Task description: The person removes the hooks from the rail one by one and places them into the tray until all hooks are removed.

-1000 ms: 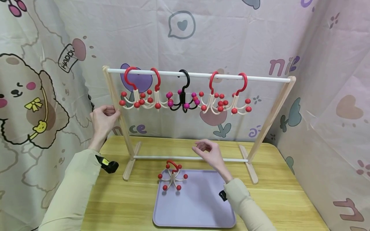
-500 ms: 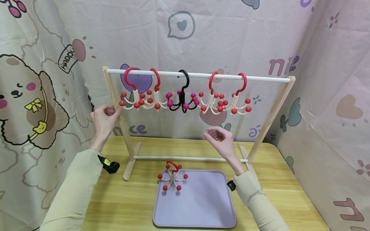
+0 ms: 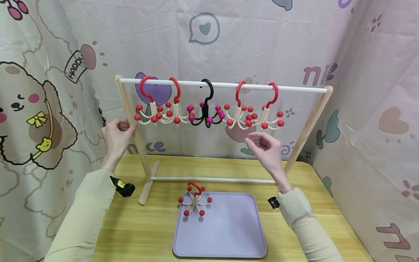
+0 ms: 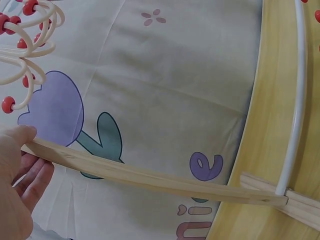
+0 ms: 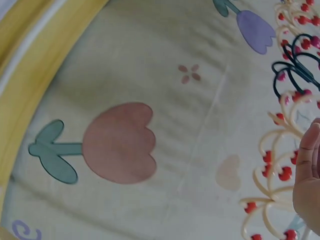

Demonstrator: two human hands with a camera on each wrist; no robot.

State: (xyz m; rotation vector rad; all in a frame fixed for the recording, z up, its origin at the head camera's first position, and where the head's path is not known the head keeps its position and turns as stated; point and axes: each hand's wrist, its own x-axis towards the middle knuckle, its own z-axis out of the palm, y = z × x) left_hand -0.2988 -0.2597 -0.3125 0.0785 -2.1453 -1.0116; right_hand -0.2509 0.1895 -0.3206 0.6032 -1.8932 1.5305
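Observation:
A wooden rack with a white rail [image 3: 294, 88] stands on the table. Several ball-tipped hooks hang from it: red-and-cream ones [image 3: 148, 105] at the left, a black one [image 3: 207, 109] in the middle, two more red ones [image 3: 271, 109] at the right. My left hand [image 3: 118, 134] grips the rack's left post [image 4: 150, 177]. My right hand [image 3: 263, 143] hovers empty with loosely curled fingers just below the rightmost hooks [image 5: 272, 175], not touching them. Another red hook [image 3: 194, 201] lies on the lilac tray [image 3: 229, 236].
The tray sits at the front middle of the yellow wooden table [image 3: 131, 233]. The rack's lower white crossbar [image 3: 212, 179] runs behind it. Printed fabric walls [image 3: 366, 109] close in the back and right side.
My right hand has risen from above the tray, up and to the right, to just below the rightmost hanging hooks. The left hand stays on the post.

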